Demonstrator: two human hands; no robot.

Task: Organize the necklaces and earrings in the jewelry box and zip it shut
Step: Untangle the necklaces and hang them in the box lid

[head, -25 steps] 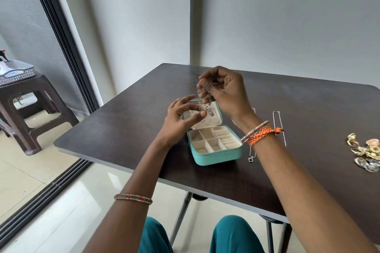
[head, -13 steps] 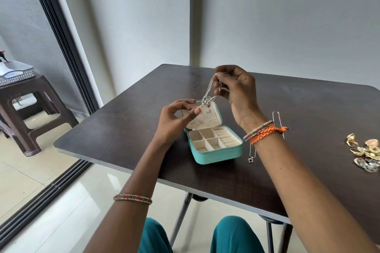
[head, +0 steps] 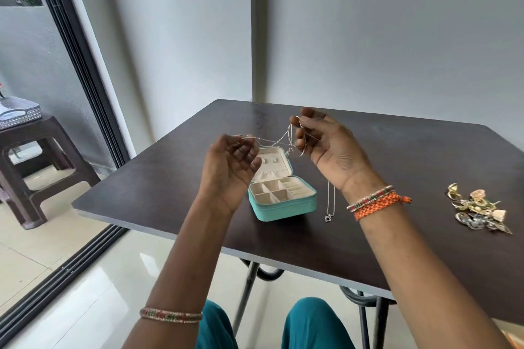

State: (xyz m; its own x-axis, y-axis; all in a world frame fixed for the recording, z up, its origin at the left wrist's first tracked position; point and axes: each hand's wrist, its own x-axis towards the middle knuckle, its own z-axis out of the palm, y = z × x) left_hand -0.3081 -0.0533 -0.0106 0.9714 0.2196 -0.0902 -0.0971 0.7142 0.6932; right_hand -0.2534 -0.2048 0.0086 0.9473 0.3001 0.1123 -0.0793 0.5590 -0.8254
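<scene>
Now two hands (head: 229, 167) (head: 331, 147) stretching one chain (head: 279, 140), one box (head: 283, 201), perhaps two necklaces.

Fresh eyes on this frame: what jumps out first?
Mid-frame, the left hand and right hand pinch a thin silver chain necklace, stretched between them above the open teal jewelry box, whose compartments look empty. A second necklace with a small pendant lies on the dark table just right of the box. Far right sits a heap of gold and silver earrings.
</scene>
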